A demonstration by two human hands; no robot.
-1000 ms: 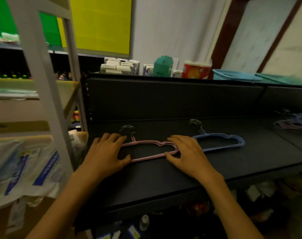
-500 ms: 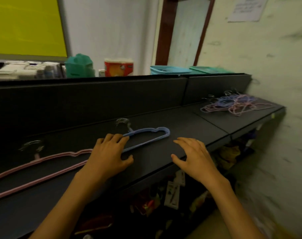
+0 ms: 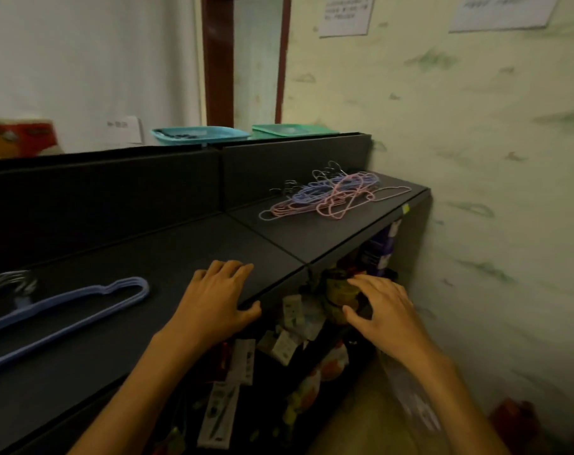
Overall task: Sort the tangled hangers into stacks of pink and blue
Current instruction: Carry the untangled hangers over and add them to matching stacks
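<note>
The person's left hand [image 3: 218,298] lies flat on the near edge of the black shelf [image 3: 167,257], fingers straight and thumb out over the lip, holding nothing. The right hand [image 3: 385,311] hangs in the air off the shelf's front, to the right, fingers spread and loosely bent, also holding nothing. Far right on the shelf, close to the wall, sits the tangled heap of pink and blue hangers [image 3: 331,195], well apart from both hands. At the near left lies the stack of blue hangers [image 3: 82,307], hooks toward the far side; how many are in it I cannot quite make out through the blur. Behind the shelf's back panel are a teal tray [image 3: 198,133] and a green tray [image 3: 292,129].
</note>
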